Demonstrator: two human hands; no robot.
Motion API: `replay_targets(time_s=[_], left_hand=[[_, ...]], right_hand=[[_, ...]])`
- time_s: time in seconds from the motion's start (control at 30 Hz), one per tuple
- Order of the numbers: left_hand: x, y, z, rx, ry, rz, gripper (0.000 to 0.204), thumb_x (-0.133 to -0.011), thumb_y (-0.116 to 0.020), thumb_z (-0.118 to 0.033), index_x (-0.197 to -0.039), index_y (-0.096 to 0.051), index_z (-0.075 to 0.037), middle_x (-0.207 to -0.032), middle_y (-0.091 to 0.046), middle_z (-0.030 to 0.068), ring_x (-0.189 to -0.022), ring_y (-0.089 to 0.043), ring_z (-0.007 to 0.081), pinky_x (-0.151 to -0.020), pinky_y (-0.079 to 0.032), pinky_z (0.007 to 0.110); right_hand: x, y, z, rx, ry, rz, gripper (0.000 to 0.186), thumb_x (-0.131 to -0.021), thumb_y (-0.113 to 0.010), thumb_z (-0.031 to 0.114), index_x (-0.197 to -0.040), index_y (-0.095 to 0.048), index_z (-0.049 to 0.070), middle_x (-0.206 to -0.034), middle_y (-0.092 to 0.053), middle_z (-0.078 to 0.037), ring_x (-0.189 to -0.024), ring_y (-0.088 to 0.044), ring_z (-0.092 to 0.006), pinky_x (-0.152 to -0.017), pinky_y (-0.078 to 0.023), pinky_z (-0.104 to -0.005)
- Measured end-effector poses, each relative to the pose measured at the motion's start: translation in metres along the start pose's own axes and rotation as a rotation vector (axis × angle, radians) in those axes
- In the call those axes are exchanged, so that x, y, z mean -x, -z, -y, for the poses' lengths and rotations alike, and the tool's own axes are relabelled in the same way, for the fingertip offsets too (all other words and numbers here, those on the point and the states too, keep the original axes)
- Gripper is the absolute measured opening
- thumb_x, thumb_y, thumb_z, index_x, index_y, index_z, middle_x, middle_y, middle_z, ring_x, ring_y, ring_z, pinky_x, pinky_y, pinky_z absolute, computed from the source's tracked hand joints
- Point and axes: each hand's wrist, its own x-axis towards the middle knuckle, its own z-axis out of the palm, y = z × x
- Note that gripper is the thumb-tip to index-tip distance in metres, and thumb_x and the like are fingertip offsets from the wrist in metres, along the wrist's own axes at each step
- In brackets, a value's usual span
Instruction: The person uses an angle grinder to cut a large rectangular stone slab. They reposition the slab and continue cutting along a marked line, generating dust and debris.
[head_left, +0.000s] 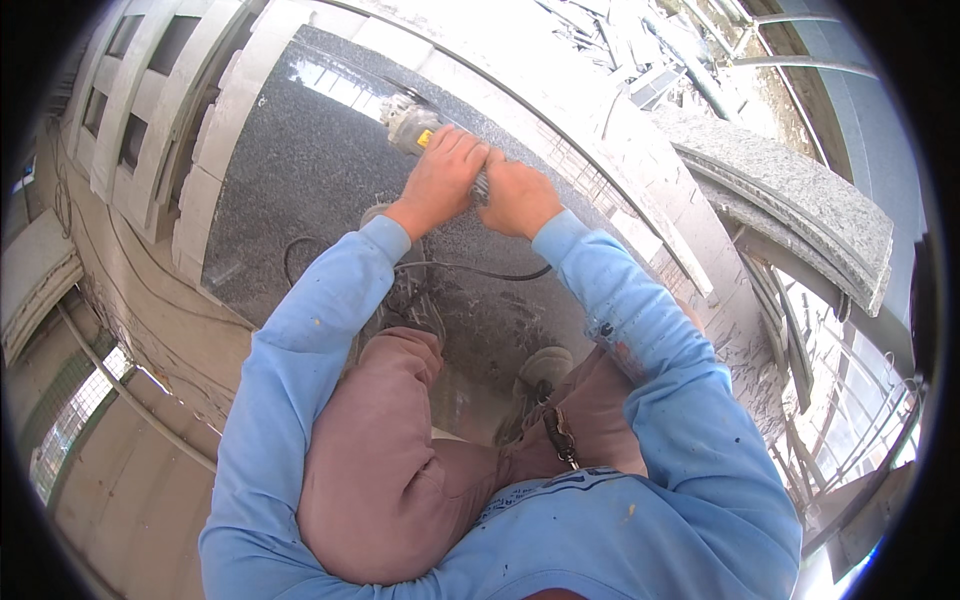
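Observation:
My left hand [437, 180] and my right hand [520, 195] both grip a dusty grey angle grinder [407, 123] with a yellow label, my fingers wrapped round its rear body and handle. Its disc end is over the upper part of a polished dark speckled stone slab [260, 190]; whether it touches is unclear. A black cord [470, 270] runs across the slab below my hands. Another dusty tool with a round pale disc [540, 370] lies between my knees, partly shadowed, and another pale round item is partly hidden behind my left wrist.
Pale stone blocks with square openings [140, 120] stand at the left, above a ledge with loose cables. Stacked speckled slabs [800, 190] lie at the right over metal bars. Pipes and scattered offcuts [660, 60] are at the top right. I sit with bent knees at the slab's near side.

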Motion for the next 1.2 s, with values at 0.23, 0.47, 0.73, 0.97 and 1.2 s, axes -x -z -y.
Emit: replay_targets(time_s=[0.23,0.47,0.73,0.97,1.2], left_hand=[[-0.003,-0.003,0.002,0.000,0.007,0.002,0.060,-0.058,-0.078,0.001,-0.114,-0.058,-0.004,-0.117,-0.060,0.0135,-0.119,-0.057,0.0348,-0.113,-0.037,0.052],[0.000,-0.002,0.011,-0.015,-0.014,-0.011,0.059,-0.061,-0.077,0.003,-0.116,-0.058,-0.005,-0.116,-0.060,0.0115,-0.121,-0.056,0.0329,-0.114,-0.037,0.051],[0.001,-0.004,0.020,-0.034,0.006,0.004,0.060,-0.064,-0.079,0.000,-0.120,-0.059,-0.006,-0.116,-0.061,0.0098,-0.122,-0.056,0.0309,-0.115,-0.038,0.051],[0.002,-0.006,0.033,-0.054,0.001,-0.008,0.062,-0.064,-0.081,-0.001,-0.122,-0.059,-0.005,-0.119,-0.061,0.0105,-0.122,-0.057,0.0314,-0.116,-0.038,0.051],[0.003,-0.005,0.043,-0.067,0.005,-0.010,0.062,-0.064,-0.080,-0.001,-0.122,-0.059,-0.005,-0.119,-0.062,0.0110,-0.122,-0.057,0.0320,-0.116,-0.038,0.051]], right_hand=[[-0.004,0.002,0.000,-0.007,-0.013,0.011,0.048,-0.077,-0.075,0.009,-0.117,-0.052,-0.005,-0.102,-0.073,-0.025,-0.099,-0.073,-0.0402,-0.085,-0.060,-0.0467],[-0.013,-0.003,0.002,0.003,-0.012,0.011,0.050,-0.077,-0.075,0.010,-0.119,-0.052,-0.005,-0.104,-0.073,-0.026,-0.100,-0.073,-0.0399,-0.087,-0.060,-0.0457],[-0.022,-0.006,0.005,0.001,-0.007,-0.006,0.057,-0.077,-0.077,0.013,-0.125,-0.053,-0.004,-0.104,-0.074,-0.024,-0.099,-0.073,-0.0404,-0.086,-0.059,-0.0464],[-0.032,-0.008,0.007,-0.007,0.026,-0.037,0.054,-0.076,-0.076,0.013,-0.122,-0.053,-0.004,-0.101,-0.074,-0.025,-0.096,-0.073,-0.0415,-0.086,-0.059,-0.0474],[-0.041,-0.008,0.011,-0.010,0.035,-0.040,0.051,-0.076,-0.076,0.013,-0.119,-0.054,-0.004,-0.101,-0.073,-0.026,-0.097,-0.073,-0.0421,-0.086,-0.059,-0.0476]])
